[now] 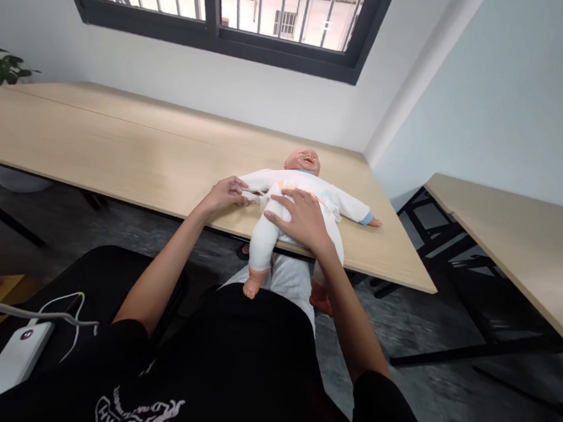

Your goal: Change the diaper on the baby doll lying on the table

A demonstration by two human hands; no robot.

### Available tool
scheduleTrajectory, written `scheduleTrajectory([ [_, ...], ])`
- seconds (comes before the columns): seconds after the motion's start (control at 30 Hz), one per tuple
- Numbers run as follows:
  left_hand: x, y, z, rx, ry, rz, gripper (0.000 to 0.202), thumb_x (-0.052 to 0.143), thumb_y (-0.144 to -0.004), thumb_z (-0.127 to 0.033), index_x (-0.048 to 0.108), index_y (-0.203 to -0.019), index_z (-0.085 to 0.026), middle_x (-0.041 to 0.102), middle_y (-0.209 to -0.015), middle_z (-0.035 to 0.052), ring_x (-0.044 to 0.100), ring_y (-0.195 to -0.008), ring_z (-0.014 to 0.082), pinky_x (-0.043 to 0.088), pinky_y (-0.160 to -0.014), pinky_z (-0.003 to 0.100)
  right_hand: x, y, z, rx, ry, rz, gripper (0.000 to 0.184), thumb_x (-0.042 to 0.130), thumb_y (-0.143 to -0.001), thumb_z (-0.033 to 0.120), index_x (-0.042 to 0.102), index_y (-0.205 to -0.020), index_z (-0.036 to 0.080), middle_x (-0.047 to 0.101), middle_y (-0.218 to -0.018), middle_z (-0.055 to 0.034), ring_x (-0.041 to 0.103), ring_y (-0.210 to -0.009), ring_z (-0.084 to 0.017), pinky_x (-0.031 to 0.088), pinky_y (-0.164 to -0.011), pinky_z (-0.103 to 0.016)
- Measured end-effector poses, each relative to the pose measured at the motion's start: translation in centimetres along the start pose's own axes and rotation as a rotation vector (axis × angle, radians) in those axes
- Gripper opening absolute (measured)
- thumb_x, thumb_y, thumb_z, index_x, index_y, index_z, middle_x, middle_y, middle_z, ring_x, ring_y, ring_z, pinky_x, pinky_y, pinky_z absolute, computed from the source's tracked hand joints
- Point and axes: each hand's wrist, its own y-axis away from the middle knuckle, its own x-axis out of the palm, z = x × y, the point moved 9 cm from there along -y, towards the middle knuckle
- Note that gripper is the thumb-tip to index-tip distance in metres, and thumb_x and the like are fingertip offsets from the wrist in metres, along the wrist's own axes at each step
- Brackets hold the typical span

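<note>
A baby doll lies on its back on the wooden table, its head away from me. It wears a white top with blue trim and white leggings. Both bare feet hang past the near edge. My right hand rests flat on the doll's lower belly, fingers spread. Beside the doll's hip, my left hand pinches the end of a thin white strip that sticks out from the doll's side. The doll's hand on that side is hidden.
Another table stands to the right across a gap. On a black chair at my left lies a white power bank with a cable running near my arm. A barred window and wall lie beyond the table.
</note>
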Motion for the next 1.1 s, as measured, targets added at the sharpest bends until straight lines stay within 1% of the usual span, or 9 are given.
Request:
scheduleTrajectory([
  [0.13, -0.9, 0.4, 0.1, 0.009, 0.015, -0.064, 0.031, 0.085, -0.062, -0.027, 0.067, -0.084, -0.015, 0.073, -0.082, 0.0042, 0.067, -0.076, 0.016, 0.053, -0.078, 0.03, 0.9, -1.0, 0.9, 0.05, 0.069, 0.073, 0.047, 0.046, -0.101, 0.055, 0.06, -0.141, 0.035, 0.043, -0.155, -0.0091, 0.035, -0.144, -0.04, 0.025, -0.116, -0.067],
  [0.3, 0.2, 0.2, -1.6, 0.098, 0.045, -0.082, 0.029, 0.083, -0.071, -0.035, 0.066, -0.084, -0.017, 0.073, -0.083, 0.0055, 0.069, -0.084, 0.0196, 0.056, -0.086, 0.034, 2.8, -3.1, 1.9, 0.083, 0.131, 0.201, 0.042, 0.046, -0.099, 0.048, 0.072, -0.123, 0.027, 0.048, -0.152, -0.0064, 0.024, -0.148, -0.047, 0.012, -0.111, -0.082],
  [0.47, 2.3, -1.5, -2.6, 0.196, -0.006, -0.003, 0.033, 0.08, -0.075, -0.042, 0.061, -0.086, -0.017, 0.067, -0.079, 0.0027, 0.065, -0.078, 0.0161, 0.054, -0.08, 0.03, 3.9, -4.4, 3.0, -0.006, 0.157, 0.259, 0.044, 0.045, -0.1, 0.042, 0.07, -0.124, 0.015, 0.062, -0.137, -0.0137, 0.036, -0.144, -0.039, 0.011, -0.119, -0.073],
  [0.57, 4.1, -2.4, -3.5, 0.289, 0.021, 0.099, 0.04, 0.081, -0.075, -0.049, 0.06, -0.086, -0.017, 0.068, -0.09, 0.0054, 0.063, -0.084, 0.0167, 0.051, -0.081, 0.029, 3.5, -4.1, 3.4, -0.021, 0.123, 0.202, 0.051, 0.044, -0.102, 0.044, 0.062, -0.132, 0.007, 0.06, -0.138, -0.0191, 0.04, -0.142, -0.034, 0.012, -0.124, -0.063],
  [0.67, 5.9, -3.0, -4.3, 0.341, 0.053, 0.2, 0.046, 0.078, -0.077, -0.057, 0.059, -0.089, -0.018, 0.069, -0.106, 0.0097, 0.064, -0.096, 0.0197, 0.05, -0.087, 0.03, 1.9, -3.0, 2.8, 0.059, 0.076, 0.038, 0.054, 0.041, -0.105, 0.04, 0.05, -0.143, 0.003, 0.046, -0.151, -0.021, 0.035, -0.147, -0.031, 0.019, -0.125, -0.053],
  [0.77, 7.4, -3.6, -4.5, 0.368, 0.022, 0.288, 0.047, 0.076, -0.08, -0.06, 0.058, -0.091, -0.018, 0.07, -0.107, 0.011, 0.065, -0.102, 0.0213, 0.049, -0.093, 0.033, 0.6, -1.5, 1.1, 0.245, 0.072, -0.085, 0.057, 0.04, -0.106, 0.041, 0.045, -0.146, 0.0, 0.037, -0.156, -0.0237, 0.031, -0.149, -0.033, 0.021, -0.123, -0.05],
  [0.9, 8.8, -4.6, -4.2, 0.388, 0.018, 0.366, 0.045, 0.076, -0.08, -0.058, 0.058, -0.092, -0.018, 0.07, -0.096, 0.0079, 0.066, -0.095, 0.02, 0.049, -0.088, 0.032, 1.1, -0.7, 0.6, 0.306, 0.088, -0.039, 0.068, 0.041, -0.105, 0.048, 0.041, -0.148, -0.004, 0.039, -0.154, -0.0279, 0.032, -0.148, -0.036, 0.018, -0.124, -0.05],
  [1.0, 9.2, -5.4, -4.3, 0.37, -0.003, 0.349, 0.046, 0.078, -0.077, -0.058, 0.058, -0.088, -0.018, 0.068, -0.089, 0.0058, 0.064, -0.088, 0.0183, 0.049, -0.08, 0.03, 1.6, -0.9, 0.9, 0.283, 0.099, 0.009, 0.075, 0.043, -0.104, 0.054, 0.04, -0.15, -0.006, 0.036, -0.155, -0.0289, 0.029, -0.149, -0.038, 0.018, -0.124, -0.049],
  [1.1, 9.7, -5.4, -5.0, 0.334, -0.083, 0.342, 0.043, 0.08, -0.076, -0.054, 0.06, -0.086, -0.017, 0.068, -0.09, 0.0056, 0.061, -0.089, 0.0175, 0.048, -0.083, 0.03, 1.9, -0.7, 1.2, 0.282, 0.093, 0.015, 0.081, 0.045, -0.103, 0.057, 0.037, -0.151, -0.008, 0.031, -0.157, -0.0306, 0.026, -0.151, -0.039, 0.018, -0.124, -0.048],
])
